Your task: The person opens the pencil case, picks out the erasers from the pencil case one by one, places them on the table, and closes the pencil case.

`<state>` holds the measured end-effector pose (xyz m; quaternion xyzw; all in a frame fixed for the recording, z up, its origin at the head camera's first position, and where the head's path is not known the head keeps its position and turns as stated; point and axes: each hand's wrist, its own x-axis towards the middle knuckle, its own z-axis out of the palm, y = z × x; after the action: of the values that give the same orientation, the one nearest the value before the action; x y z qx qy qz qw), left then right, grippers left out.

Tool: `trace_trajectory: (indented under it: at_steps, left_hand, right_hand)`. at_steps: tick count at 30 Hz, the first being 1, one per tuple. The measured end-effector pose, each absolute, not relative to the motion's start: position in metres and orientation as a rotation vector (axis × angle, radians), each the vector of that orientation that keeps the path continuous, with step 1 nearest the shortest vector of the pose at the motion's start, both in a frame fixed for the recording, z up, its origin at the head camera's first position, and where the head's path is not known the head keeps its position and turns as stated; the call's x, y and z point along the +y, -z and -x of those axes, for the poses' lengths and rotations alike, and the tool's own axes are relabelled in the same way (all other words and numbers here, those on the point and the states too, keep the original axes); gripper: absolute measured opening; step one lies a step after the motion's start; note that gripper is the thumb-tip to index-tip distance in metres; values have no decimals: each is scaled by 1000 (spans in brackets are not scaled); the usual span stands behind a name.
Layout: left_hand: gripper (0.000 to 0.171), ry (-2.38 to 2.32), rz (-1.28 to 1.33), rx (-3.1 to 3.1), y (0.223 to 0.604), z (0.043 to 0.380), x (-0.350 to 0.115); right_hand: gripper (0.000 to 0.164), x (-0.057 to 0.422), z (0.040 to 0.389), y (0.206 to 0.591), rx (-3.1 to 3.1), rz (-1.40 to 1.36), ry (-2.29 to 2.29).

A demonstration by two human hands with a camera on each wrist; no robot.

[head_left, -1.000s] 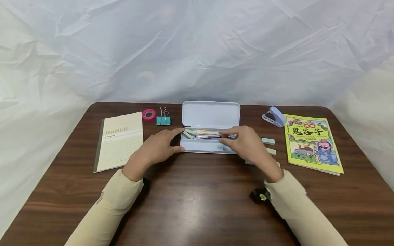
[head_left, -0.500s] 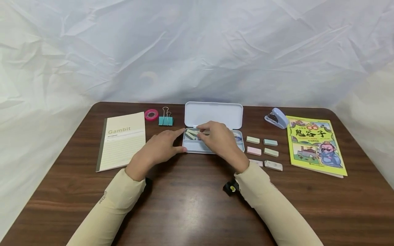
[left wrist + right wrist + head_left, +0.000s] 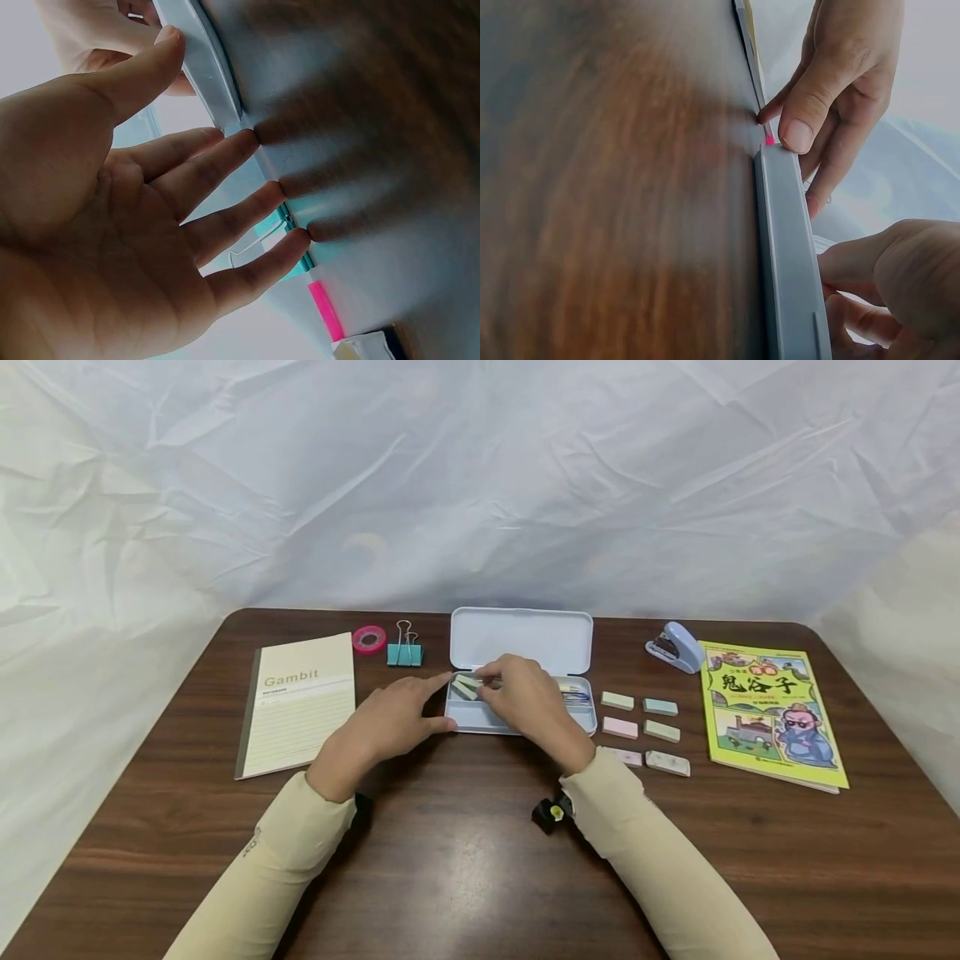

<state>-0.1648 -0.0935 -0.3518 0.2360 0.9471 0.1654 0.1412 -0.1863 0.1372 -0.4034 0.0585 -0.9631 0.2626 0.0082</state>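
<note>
An open pale blue pencil case (image 3: 468, 718) lies near the table's far edge, its lid (image 3: 521, 639) raised. Pale green eraser-like blocks (image 3: 464, 690) sit in its left end, and pens (image 3: 576, 697) show at the right. My left hand (image 3: 393, 714) touches the left end with thumb and index finger; the left wrist view shows its fingers straight and spread. Over the middle of the case is my right hand (image 3: 528, 697), its thumb and index fingertips beside the blocks. The case wall hides those fingertips in the right wrist view, so what they hold is unclear.
Several erasers (image 3: 619, 727) lie in two columns right of the case. Beyond them are a stapler (image 3: 675, 647) and a yellow comic book (image 3: 772, 718). On the left are a notebook (image 3: 300, 710), a pink tape roll (image 3: 369, 640) and a teal binder clip (image 3: 405, 654).
My right hand has moved left, from the right half of the case to the blocks at its left end, uncovering erasers on the table. My left hand stays at the case's left end.
</note>
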Motion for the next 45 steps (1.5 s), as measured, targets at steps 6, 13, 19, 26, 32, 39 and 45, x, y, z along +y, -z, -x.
trace_trajectory:
  at_steps: [6,13,19,26,32,39,45]
  left_hand:
    - [82,-476,-697,2751,366,174,-96]
    - [85,-486,-692,2758,380,182,-98]
    - [88,-513,-709,2764,390,188,-101]
    - [83,-527,-721,2751,363,172,-98]
    - [81,-504,-726,2751,358,169,-96]
    - [86,-512,-759,2781,397,192,-103]
    - [79,-513,-713,2738,350,163,-94]
  right_hand:
    - [27,133,187,403,-3011,-180,-810]
    - [24,132,187,405,-2973,-163,-854]
    - [22,136,188,408,-2916,-172,-984]
    - [15,149,192,413,-2817,-225,-1256]
    - [18,162,169,390,-2764,-235,-1453]
    - [21,188,131,355,-2771,-182,-1613]
    - [23,218,114,348,-2775,-101,-1693]
